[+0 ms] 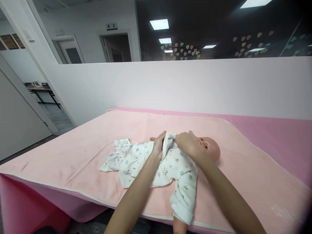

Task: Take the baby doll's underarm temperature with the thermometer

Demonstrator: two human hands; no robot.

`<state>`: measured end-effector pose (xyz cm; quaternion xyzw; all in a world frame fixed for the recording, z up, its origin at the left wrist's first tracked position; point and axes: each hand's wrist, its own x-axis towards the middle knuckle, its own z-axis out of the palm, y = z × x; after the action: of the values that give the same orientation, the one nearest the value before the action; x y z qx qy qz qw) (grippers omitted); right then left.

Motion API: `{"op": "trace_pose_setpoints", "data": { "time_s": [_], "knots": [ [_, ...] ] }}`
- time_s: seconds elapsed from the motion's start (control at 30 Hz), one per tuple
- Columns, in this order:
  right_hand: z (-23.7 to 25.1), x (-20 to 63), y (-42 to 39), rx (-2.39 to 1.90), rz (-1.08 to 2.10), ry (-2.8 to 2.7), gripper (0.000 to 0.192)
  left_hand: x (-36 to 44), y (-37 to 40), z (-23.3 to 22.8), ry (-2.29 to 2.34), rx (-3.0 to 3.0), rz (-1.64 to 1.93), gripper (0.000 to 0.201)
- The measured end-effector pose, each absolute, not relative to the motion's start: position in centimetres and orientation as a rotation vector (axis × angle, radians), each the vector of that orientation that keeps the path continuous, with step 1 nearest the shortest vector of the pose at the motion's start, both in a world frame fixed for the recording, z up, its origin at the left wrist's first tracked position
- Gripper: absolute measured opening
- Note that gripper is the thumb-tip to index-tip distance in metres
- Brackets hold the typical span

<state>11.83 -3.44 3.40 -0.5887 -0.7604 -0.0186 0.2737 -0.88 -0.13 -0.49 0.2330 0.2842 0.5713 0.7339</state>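
- So the baby doll (211, 148) is lying across the middle of the table with its head pointing right, which is giving both hands easy reach to its chest from the near side.
- The right hand (187, 141) is curling its fingers in by the doll's chin and seems to be pinching the far front of the printed top (170, 164); its fingertips are hiding, so I'm going by the bunched cloth.
- The left hand (158, 146) is pointing its fingers up and away, looking pressed together, right against the raised fold. Can't tell if it's gripping or just steadying.
- That fold is standing up between the two hands, I'd guess because they're working it from either side.
- The near sleeve (186, 187) is hanging toward the near edge, cuff bunching up, forearm sticking out.
- The printed pants (134, 156) are trailing left, nobody touching them.
- The peach blanket (73, 149) is spreading under everything, probably cushioning the doll.
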Motion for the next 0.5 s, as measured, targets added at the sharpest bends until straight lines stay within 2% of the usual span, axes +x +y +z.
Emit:
{"op": "trace_pose_setpoints", "data": {
  "time_s": [0.1,0.2,0.3,0.5],
  "knots": [
    [6.1,15.6,-5.4,-1.549,0.019,-1.988,0.032,-1.0,-0.2,-0.4,0.712,0.509,1.290,0.038],
    [9.7,19.5,-7.5,-1.505,0.221,-1.962,0.034,-0.8,-0.6,-0.2,0.817,0.670,1.303,0.044],
    [12.3,21.9,-8.8,-1.360,0.395,-1.843,0.035,-0.1,-1.8,-0.2,0.832,1.124,1.202,0.038],
    [13.2,21.0,-9.1,-1.071,0.443,-1.660,0.041,0.9,-4.3,-0.2,0.842,2.183,1.004,0.015]
  ]
}}
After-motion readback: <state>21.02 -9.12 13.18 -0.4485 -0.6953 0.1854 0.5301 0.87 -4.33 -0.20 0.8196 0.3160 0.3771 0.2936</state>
